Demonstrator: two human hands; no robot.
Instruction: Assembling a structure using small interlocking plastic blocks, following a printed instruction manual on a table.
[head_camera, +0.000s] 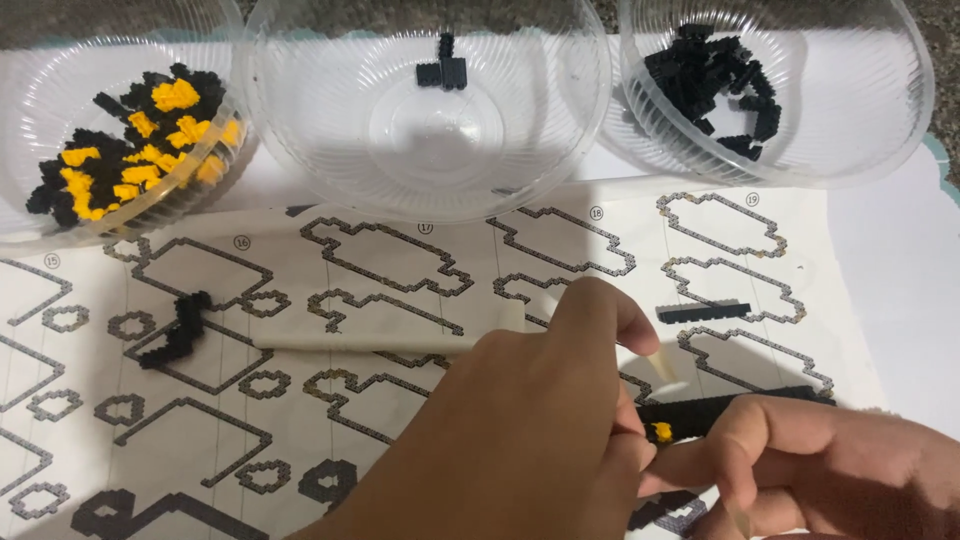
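While a long black brick strip with 1 yellow stud lies low over the printed instruction sheet, the right hand pinches it and the left hand closes on its near end. Just beside lies a cream tool. Beyond stand 3 clear bowls, each holding bricks.

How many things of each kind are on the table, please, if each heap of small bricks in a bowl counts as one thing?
Clear plastic bowls: 3
Heaps of bricks in bowls: 3
Built black brick pieces on the instruction sheet: 3
Instruction sheet: 1
White tools: 2
Total: 12

One long black piece is between the left hand and right hand.
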